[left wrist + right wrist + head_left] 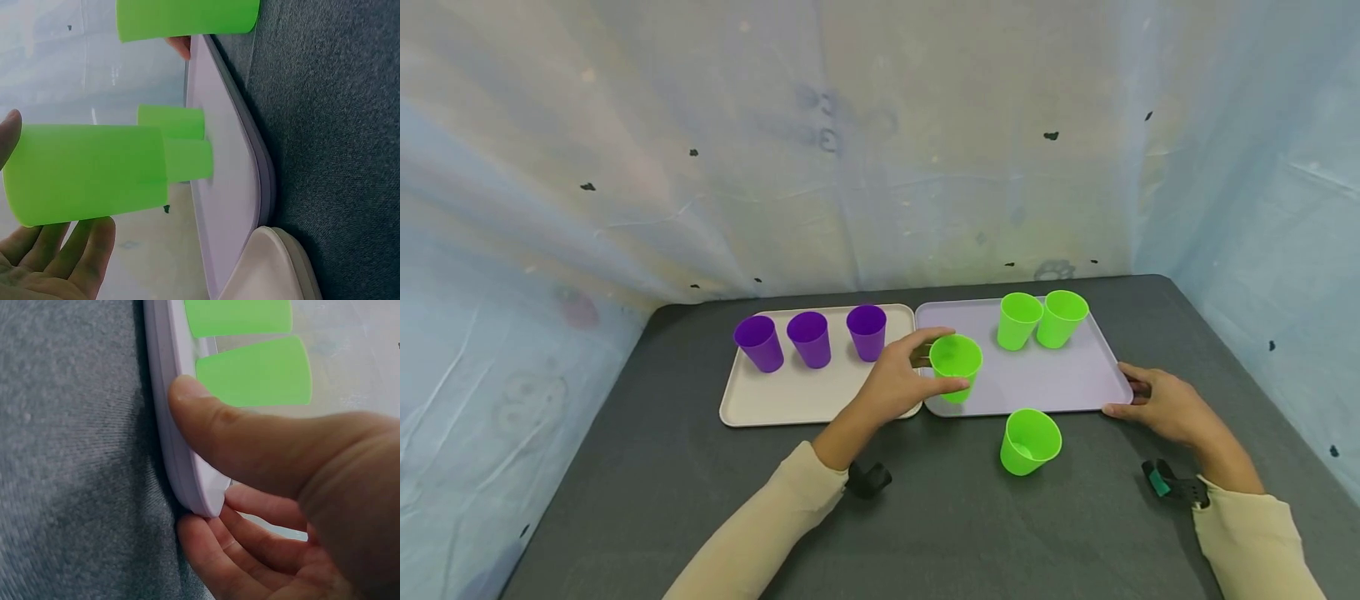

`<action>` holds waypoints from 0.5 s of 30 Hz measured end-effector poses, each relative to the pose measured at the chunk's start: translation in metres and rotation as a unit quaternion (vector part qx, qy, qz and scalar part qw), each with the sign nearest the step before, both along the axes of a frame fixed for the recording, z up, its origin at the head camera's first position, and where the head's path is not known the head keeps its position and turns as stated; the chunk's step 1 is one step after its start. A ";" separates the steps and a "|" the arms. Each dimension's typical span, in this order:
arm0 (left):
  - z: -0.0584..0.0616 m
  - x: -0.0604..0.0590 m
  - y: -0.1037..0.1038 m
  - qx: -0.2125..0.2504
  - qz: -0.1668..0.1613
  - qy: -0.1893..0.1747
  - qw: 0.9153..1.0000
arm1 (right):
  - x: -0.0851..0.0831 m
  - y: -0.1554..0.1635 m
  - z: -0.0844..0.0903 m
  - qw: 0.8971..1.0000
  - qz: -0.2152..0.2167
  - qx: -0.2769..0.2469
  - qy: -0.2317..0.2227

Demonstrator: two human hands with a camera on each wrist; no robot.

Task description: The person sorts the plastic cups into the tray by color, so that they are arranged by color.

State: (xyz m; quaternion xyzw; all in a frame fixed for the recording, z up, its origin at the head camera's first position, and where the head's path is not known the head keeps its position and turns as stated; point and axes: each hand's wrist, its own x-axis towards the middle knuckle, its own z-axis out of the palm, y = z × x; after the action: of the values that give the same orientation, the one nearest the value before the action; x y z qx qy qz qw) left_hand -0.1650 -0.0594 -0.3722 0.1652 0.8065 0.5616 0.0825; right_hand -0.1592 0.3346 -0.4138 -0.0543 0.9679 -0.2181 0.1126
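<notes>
My left hand (pixel 898 375) holds a green cup (pixel 957 367) upright between thumb and fingers. In the left wrist view this cup (pixel 87 172) hangs in the air, over the left front part of the lavender tray (pixel 1037 387). My right hand (pixel 1168 408) grips that tray's right front corner, thumb (pixel 206 415) against the front side and fingers around the right end. Two green cups (pixel 1018 321) (pixel 1062 319) stand close together at the tray's back right. Another green cup (pixel 1030 442) stands on the dark table just in front of the tray.
A cream tray (pixel 797 408) adjoins the lavender tray on the left, with three purple cups (pixel 760 343) (pixel 810 339) (pixel 867 333) in a row along its back. Pale sheeting (pixel 865 167) hangs behind and beside the dark grey table (pixel 925 533).
</notes>
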 end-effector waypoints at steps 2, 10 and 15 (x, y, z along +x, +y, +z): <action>0.000 -0.003 0.001 -0.003 0.001 -0.001 1.000 | 0.000 0.000 0.000 1.000 -0.001 0.000 0.000; 0.001 -0.018 0.011 -0.013 0.002 -0.006 1.000 | 0.002 0.002 0.000 1.000 0.000 -0.001 0.001; 0.003 -0.027 0.015 -0.015 0.011 0.000 1.000 | 0.002 0.002 0.002 1.000 0.001 -0.004 0.003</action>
State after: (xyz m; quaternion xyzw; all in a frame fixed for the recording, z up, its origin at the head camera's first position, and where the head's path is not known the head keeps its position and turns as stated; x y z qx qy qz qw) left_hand -0.1922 -0.0445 -0.3693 0.1552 0.8169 0.5499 0.0788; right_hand -0.1573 0.3362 -0.4121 -0.0562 0.9674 -0.2214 0.1093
